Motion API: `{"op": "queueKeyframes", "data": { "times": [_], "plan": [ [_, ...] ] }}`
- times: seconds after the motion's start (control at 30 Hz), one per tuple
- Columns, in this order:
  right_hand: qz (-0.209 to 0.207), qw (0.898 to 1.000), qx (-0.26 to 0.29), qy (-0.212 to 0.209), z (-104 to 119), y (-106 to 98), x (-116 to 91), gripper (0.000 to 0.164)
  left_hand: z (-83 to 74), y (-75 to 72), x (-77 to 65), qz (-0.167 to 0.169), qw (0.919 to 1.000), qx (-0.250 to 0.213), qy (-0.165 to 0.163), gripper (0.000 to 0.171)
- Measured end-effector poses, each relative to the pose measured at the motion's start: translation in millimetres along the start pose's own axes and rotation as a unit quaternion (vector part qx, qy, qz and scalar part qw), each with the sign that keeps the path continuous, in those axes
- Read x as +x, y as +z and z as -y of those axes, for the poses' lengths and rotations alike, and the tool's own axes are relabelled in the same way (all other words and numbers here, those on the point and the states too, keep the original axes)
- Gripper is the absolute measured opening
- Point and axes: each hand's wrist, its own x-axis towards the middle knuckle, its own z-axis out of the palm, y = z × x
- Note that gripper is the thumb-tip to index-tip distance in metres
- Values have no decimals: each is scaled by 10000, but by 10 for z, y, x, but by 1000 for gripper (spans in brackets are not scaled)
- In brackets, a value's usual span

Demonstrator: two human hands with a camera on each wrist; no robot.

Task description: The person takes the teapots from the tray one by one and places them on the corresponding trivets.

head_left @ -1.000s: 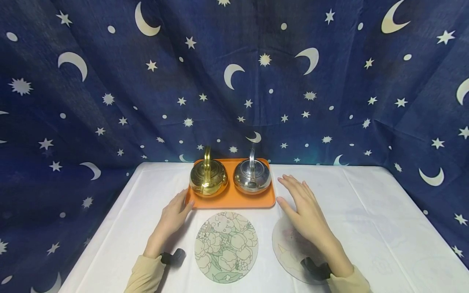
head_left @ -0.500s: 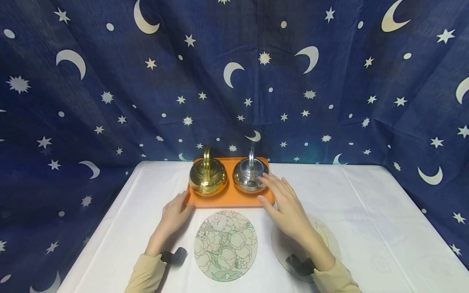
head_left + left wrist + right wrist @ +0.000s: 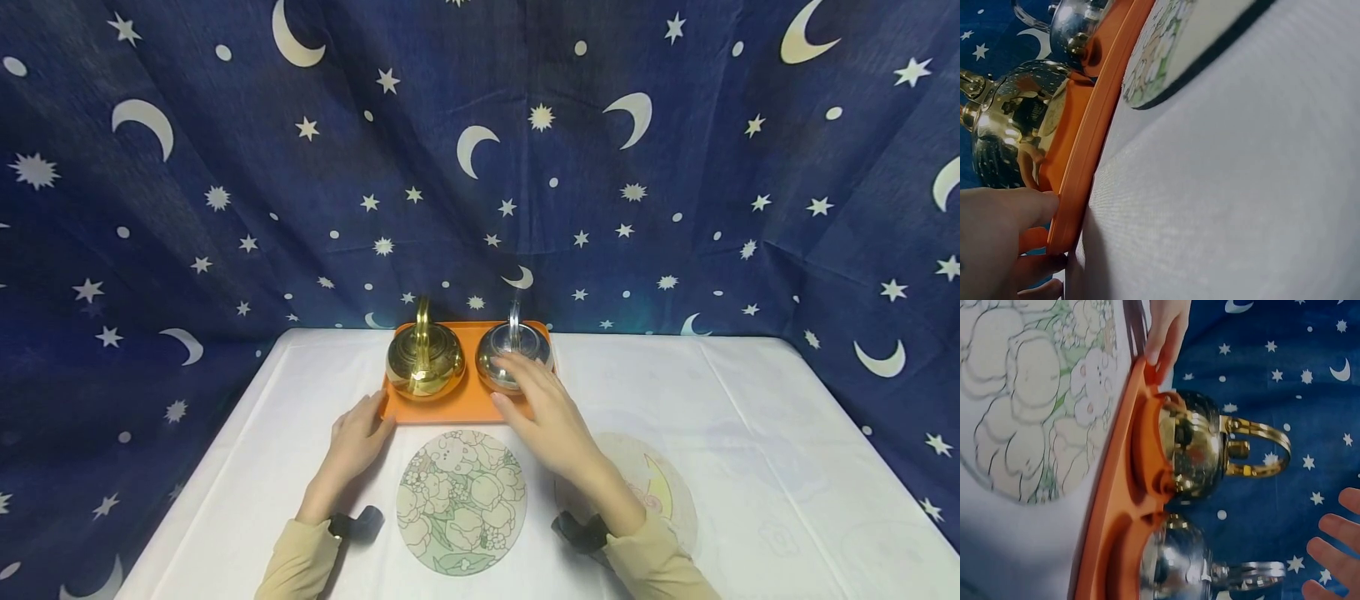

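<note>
Having moved leftward, my right hand (image 3: 551,423) is hovering loose-fingered and empty near the silver kettle (image 3: 507,344) on the orange tray (image 3: 435,412), whose corner my left hand (image 3: 358,437) is pinching, so I'm judging this a reach, now calling for careful finger closure.

The tray (image 3: 450,412) lies toward the table's (image 3: 750,433) far edge, before the curtain (image 3: 480,208). On it, the left kettle (image 3: 425,371) and right kettle (image 3: 525,343) stand side by side. The near mat (image 3: 461,504) lies before the tray; the right mat (image 3: 671,492) lies to its right, partly beneath the right forearm (image 3: 603,487). The left hand (image 3: 356,433) is at the tray's near left corner.
</note>
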Motion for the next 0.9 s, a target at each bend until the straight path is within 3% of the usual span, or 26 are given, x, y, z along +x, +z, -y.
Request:
{"op": "queueKeyframes", "data": {
  "times": [0.5,0.9],
  "plan": [
    [174,9991,384,5,177,242,261,47,9,7,-9,-146,9998,45,98,56],
    [195,9963,805,212,164,404,436,44,12,14,-2,-97,9999,0,39,56]
  ]
}}
